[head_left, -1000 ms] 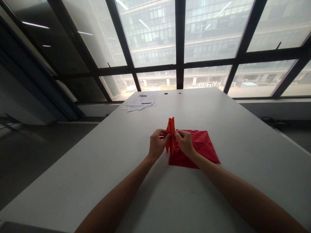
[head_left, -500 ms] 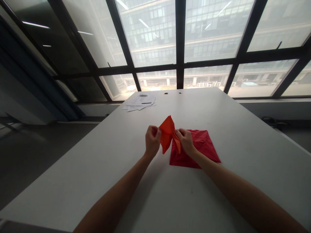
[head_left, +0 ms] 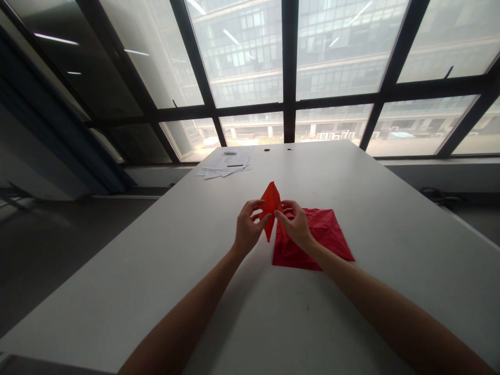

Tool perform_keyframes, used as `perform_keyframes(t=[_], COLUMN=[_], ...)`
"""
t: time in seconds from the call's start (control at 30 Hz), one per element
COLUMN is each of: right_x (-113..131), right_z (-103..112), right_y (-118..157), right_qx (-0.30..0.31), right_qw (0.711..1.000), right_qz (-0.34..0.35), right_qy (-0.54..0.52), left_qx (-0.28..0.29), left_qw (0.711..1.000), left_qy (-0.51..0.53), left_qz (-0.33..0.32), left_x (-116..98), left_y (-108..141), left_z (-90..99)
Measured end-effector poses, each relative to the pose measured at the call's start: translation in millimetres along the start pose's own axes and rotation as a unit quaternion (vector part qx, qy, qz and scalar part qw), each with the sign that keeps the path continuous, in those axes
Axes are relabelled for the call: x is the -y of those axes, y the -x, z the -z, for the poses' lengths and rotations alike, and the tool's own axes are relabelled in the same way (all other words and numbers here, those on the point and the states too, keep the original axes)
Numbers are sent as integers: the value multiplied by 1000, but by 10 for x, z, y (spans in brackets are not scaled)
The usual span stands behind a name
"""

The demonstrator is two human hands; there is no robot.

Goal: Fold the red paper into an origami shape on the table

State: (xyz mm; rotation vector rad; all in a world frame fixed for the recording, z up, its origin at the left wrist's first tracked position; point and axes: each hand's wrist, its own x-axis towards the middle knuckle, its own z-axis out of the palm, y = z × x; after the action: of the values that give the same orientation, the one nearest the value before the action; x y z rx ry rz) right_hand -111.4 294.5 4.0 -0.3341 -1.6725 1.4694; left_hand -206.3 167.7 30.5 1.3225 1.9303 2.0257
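Observation:
Between my two hands, above the table, is a folded piece of orange-red paper [head_left: 271, 200] with pointed ends at top and bottom. My left hand [head_left: 249, 223] grips its left side, thumb in front and fingers curled behind. On the other side my right hand [head_left: 296, 224] pinches the paper's right part between thumb and fingers, covering some of it. A creased square of dark red paper [head_left: 330, 234] lies flat on the table, partly under my right hand and forearm.
The white table [head_left: 187, 229] stretches away towards large windows with dark frames [head_left: 289, 73]. Several white sheets [head_left: 226, 162] lie loosely stacked at its far left, with a small dark item on top. Two small round holes [head_left: 267, 150] sit near the far edge.
My hands have come closer together, and the orange-red paper has gone from spread wide to narrower and more upright. My left fingers have moved further around it. The dark red paper has stayed put.

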Motion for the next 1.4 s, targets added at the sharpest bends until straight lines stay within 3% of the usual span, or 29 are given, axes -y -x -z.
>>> perform_keyframes(t=[0.17,0.37,0.53,0.7,0.77,0.87,0.93,1.0,1.1,1.27,1.4], right_x=[-30,15,123,405,534,741,904,1074,1242,1161,1210], right_z=[-5,21,-21,-64,2,259,519,803,1178,1590,1846], right_y=[16,-4,-41,-82,-158,-289,-293,-168,231,1000,1571], right_qx=[5,-11,-19,39,51,-26,-65,-59,-42,-94,-97], right_qw=[999,999,999,996,994,998,998,997,990,970,978], right_qz=[5,-9,-40,-53,-44,-7,11,36,60,-49,-89], right_qy=[45,47,7,-59,-85,-58,-20,29,124,219,160], left_qx=[3,-42,19,124,129,84,137,258,339,371,360], left_qw=[1000,997,1000,988,983,988,990,960,903,835,819], left_qy=[-8,-58,-16,86,123,133,40,-95,-238,-379,-400], left_qz=[1,-8,18,33,30,11,-11,-45,-113,-146,-198], left_x=[-13,-93,-167,-344,-399,-369,-265,-122,85,264,359], left_y=[0,-74,-143,-111,-105,-91,-42,43,175,251,242], left_z=[-3,121,246,152,77,-64,-179,-294,-411,-388,-305])
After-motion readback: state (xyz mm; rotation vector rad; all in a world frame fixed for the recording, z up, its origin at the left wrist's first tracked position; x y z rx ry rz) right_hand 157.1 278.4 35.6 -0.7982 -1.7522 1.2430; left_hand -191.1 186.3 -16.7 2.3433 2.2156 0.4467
